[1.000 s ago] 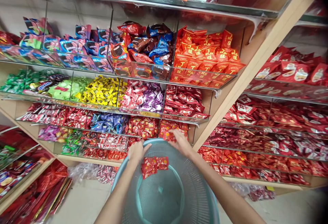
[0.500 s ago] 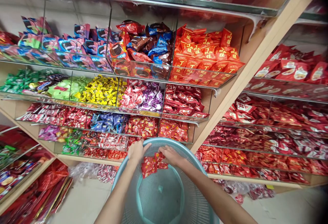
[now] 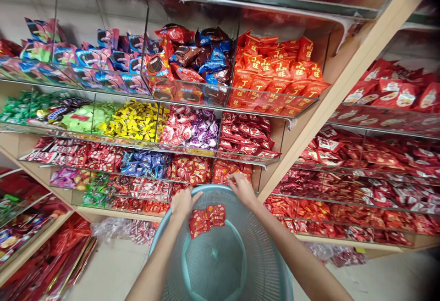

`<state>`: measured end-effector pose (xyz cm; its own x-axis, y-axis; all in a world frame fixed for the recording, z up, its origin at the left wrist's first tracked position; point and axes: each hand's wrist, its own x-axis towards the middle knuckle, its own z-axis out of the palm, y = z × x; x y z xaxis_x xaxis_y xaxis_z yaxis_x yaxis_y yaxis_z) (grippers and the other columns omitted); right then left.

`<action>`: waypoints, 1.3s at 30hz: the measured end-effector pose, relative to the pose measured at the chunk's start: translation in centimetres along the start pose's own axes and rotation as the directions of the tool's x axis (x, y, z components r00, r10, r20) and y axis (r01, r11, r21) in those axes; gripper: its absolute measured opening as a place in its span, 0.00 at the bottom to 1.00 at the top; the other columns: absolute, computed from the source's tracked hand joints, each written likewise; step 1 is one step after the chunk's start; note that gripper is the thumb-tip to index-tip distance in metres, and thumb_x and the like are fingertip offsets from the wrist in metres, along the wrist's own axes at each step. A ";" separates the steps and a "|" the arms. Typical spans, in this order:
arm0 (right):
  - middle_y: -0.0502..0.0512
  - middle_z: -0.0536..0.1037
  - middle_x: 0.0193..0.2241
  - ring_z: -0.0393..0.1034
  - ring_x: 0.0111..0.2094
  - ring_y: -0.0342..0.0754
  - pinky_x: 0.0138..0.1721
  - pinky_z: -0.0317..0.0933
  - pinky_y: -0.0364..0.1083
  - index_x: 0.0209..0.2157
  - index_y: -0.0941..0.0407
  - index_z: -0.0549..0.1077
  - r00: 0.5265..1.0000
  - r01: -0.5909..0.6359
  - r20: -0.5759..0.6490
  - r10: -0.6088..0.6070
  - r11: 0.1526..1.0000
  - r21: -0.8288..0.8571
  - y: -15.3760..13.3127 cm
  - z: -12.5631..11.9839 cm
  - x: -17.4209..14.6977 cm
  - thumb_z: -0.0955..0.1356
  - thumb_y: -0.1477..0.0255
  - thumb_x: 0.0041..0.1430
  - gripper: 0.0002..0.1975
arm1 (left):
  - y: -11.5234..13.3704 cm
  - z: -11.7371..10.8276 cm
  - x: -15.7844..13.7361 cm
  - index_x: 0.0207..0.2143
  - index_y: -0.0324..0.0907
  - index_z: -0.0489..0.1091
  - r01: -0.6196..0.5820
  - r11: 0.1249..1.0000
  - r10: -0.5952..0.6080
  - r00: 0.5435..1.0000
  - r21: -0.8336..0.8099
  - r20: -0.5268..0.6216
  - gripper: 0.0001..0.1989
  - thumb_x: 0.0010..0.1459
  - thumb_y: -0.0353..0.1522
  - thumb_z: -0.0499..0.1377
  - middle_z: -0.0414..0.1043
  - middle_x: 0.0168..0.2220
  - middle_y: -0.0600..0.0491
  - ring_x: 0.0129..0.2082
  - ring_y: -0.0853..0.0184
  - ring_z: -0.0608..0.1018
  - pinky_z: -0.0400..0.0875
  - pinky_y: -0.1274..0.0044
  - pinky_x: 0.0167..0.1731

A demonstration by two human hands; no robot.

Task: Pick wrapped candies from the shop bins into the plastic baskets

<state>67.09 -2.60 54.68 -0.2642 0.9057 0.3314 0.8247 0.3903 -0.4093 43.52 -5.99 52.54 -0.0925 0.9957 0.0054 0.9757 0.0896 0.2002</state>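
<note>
While holding a blue-green basket [image 3: 256,250] by the left part of its far rim with the left hand [image 3: 182,203], stretched forward over that rim with the right hand [image 3: 243,190], seen in the head view at a low bin of red packets [image 3: 222,169]. Nearer to the bin with the right hand than with the left; separated from the packets by almost nothing, just ahead of the right fingertips and spreading to their left. Overlapping at mixed angles in the bin, without any shared long axis. Up from the lower right with the right forearm, back of the hand upward, fingers bent toward the bin. Cannot tell whether pinching a packet or merely touching. Hooked over the rim with the left fingers, thumb pointing inward along it. Inside the basket, below both hands and toward the far side, more red packets, lying close together. Just right of the bin, a wooden post [image 3: 328,104].
</note>
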 end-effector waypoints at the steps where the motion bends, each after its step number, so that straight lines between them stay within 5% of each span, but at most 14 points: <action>1: 0.56 0.70 0.38 0.63 0.41 0.47 0.42 0.57 0.44 0.38 0.55 0.66 0.998 -0.060 -0.024 0.059 0.997 -0.050 0.8 -0.3 0.4 0.58 0.71 0.59 0.09 | 0.0 0.0 0.0 0.41 0.42 0.68 0.002 1.000 -0.002 1.000 0.000 0.004 0.33 0.52 0.56 0.39 0.74 0.34 0.44 0.36 0.54 0.76 0.67 0.69 0.33; 4: 0.61 0.67 0.43 0.60 0.45 0.51 0.42 0.56 0.47 0.42 0.57 0.66 0.975 -0.224 -0.053 0.217 0.950 -0.219 3.0 -0.2 1.3 0.60 0.72 0.56 0.11 | 0.0 0.1 0.0 0.41 0.42 0.68 0.008 1.000 -0.008 1.000 -0.002 0.002 0.33 0.52 0.56 0.39 0.74 0.34 0.44 0.37 0.55 0.76 0.67 0.69 0.34; 8: 0.62 0.67 0.43 0.59 0.45 0.54 0.40 0.57 0.47 0.44 0.56 0.64 0.954 -0.294 -0.052 0.294 0.896 -0.332 4.8 0.9 1.6 0.61 0.71 0.55 0.14 | 0.0 0.2 0.0 0.41 0.42 0.68 0.014 1.000 -0.014 1.000 0.001 -0.008 0.33 0.52 0.56 0.40 0.74 0.34 0.43 0.37 0.55 0.76 0.67 0.69 0.34; 23: 0.58 0.66 0.43 0.60 0.44 0.52 0.43 0.57 0.47 0.47 0.54 0.61 0.950 -0.307 -0.163 0.268 0.902 -0.303 5.6 1.9 0.6 0.61 0.70 0.55 0.16 | 0.1 -0.3 -0.2 0.41 0.42 0.68 -0.008 1.000 0.008 1.000 0.010 0.001 0.33 0.52 0.56 0.39 0.74 0.34 0.44 0.37 0.56 0.76 0.66 0.72 0.33; 39: 0.60 0.70 0.40 0.61 0.43 0.52 0.42 0.55 0.46 0.44 0.57 0.66 0.959 -0.277 -0.144 0.243 0.909 -0.311 5.3 1.8 0.2 0.57 0.67 0.60 0.15 | -0.3 0.4 0.3 0.40 0.44 0.67 -0.035 0.999 0.036 0.999 0.013 -0.033 0.32 0.51 0.56 0.39 0.74 0.33 0.45 0.36 0.54 0.76 0.67 0.68 0.32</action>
<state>70.55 -0.05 51.05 0.0191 0.9400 0.3407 0.9786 0.0522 -0.1991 43.26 -5.74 52.13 -0.0643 0.9969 0.0445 0.9808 0.0549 0.1873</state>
